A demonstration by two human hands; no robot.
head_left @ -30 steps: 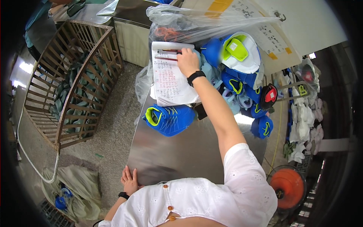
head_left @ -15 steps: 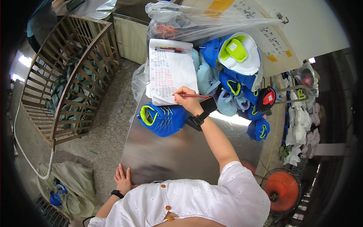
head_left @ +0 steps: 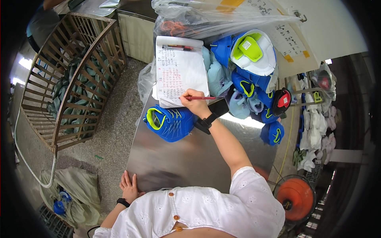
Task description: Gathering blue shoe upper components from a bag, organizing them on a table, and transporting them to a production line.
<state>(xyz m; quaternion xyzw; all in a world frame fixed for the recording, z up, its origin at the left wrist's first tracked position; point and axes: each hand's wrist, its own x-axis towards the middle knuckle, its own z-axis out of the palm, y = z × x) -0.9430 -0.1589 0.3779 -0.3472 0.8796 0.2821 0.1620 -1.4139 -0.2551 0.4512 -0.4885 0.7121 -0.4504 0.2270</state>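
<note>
My right hand (head_left: pixel 195 102) grips a dark red pen (head_left: pixel 201 98), its point at the lower part of a written-on notepad (head_left: pixel 180 71). Another pen (head_left: pixel 178 47) lies across the top of the page. Just below the pad sits a blue shoe upper (head_left: pixel 170 123) with a lime green lining. A black phone-like slab (head_left: pixel 217 108) lies partly under my right wrist. On the left edge of the metal table (head_left: pixel 166 158), my left hand (head_left: pixel 130 186) rests flat with its fingers stretched out, holding nothing.
Blue and pale blue shoe uppers (head_left: pixel 238 105) are piled right of the pad. Clear plastic sheeting (head_left: pixel 186 23) covers the far side. A slatted crate (head_left: pixel 59 131) of dark green foot-shaped pieces stands left. An orange fan (head_left: pixel 295 198) stands at lower right, and a sack (head_left: pixel 81 190) lies at lower left.
My right hand has shifted slightly left on the page, and the pen lies a little flatter. My left hand stays in place. The view has moved slightly.
</note>
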